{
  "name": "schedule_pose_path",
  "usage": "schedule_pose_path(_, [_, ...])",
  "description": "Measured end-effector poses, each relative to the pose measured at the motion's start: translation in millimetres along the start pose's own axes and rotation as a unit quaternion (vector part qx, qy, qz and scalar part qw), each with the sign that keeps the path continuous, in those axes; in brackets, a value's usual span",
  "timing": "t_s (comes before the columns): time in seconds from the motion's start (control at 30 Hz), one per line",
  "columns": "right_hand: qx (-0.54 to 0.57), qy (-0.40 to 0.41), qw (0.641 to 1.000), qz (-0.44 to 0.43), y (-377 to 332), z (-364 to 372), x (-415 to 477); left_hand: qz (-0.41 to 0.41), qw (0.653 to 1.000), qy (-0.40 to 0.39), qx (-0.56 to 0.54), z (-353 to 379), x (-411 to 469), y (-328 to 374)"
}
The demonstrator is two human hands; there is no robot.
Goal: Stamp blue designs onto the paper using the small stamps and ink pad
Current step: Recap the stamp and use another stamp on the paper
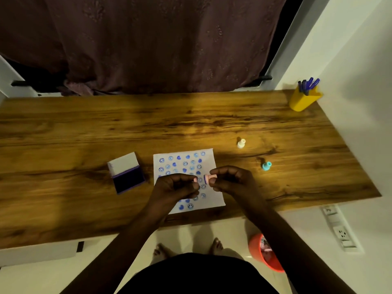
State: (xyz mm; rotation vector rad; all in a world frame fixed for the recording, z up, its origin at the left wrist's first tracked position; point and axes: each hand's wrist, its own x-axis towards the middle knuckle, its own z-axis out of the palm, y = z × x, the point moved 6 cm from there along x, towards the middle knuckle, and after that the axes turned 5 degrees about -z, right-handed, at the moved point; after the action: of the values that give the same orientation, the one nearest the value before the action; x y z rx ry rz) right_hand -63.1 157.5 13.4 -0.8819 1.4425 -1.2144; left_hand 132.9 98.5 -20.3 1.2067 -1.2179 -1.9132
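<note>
A white paper [209, 158] lies on the wooden desk, covered with several blue smiley and heart prints. Above its middle my right hand [231, 181] holds a small pink stamp [210, 178] sideways, its inked face turned left. My left hand [176, 186] is closed around a small pink piece, probably the stamp's cap [195, 180], just left of the stamp. The open ink pad [127, 179], with a dark blue pad and a raised white lid, sits left of the paper. A white stamp [241, 143] and a teal stamp [266, 165] stand to the right.
A yellow pen holder [303, 100] with blue pens stands at the desk's far right corner. A dark curtain hangs behind the desk [84, 128]. On the floor below the desk edge sits an orange bin [265, 255]. A white wall with sockets is at the right.
</note>
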Motion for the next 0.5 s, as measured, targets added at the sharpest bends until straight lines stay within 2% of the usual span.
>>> schedule_pose_path(0.2, [-0.019, -0.009, 0.999, -0.029, -2.5, -10.5, -1.3, 0.017, 0.999, -0.04, -0.005, 23.6, 5.1, 11.4])
schedule_pose_path(0.5, [-0.028, -0.017, 0.998, -0.05, -10.5, -27.7, 4.7, 0.029, 0.999, -0.036, 0.001, 42.9, 16.3, 18.9])
